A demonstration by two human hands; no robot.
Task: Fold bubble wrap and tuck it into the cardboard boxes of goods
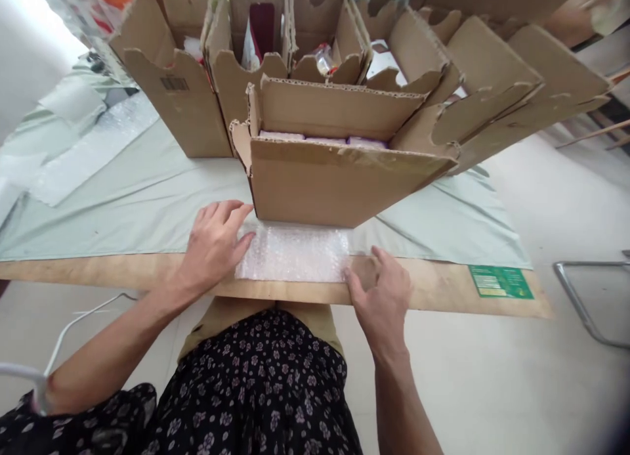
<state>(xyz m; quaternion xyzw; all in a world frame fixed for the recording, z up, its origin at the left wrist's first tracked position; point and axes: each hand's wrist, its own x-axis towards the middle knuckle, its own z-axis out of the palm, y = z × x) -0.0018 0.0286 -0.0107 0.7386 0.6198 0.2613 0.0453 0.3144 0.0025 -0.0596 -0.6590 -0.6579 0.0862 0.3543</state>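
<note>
Well off to the left of the left hand (216, 241), lying loose on the green cloth (123, 205): spare wrap sheets (93, 146), untouched.

Left hand itself: open, palm down, fingers spread flat on the left end of the bubble wrap sheet (295, 253), gripping nothing, fingertips close to the near corner of the cardboard box (315, 186).

Between the two hands: the bubble wrap sheet, spread flat at the front edge of the bench (443, 287), partly on the cloth and partly on bare wood. Nothing on top of it, no fold or roll begun.

Just beyond both hands, touching the far edge of the sheet: the cardboard box, flaps up, with pale lilac tops (319, 140) showing in a row inside. Behind it, more open boxes (182, 94) standing side by side.

Right hand (381, 297): palm down, fingers half curled onto the right edge of the sheet; pinching or only pressing, cannot tell.

To the right of the right hand, stuck on the bench edge: a green label (499, 281).

Judged from this: sheet laid out and smoothed, nothing placed on it, all the wrapping not yet done.
</note>
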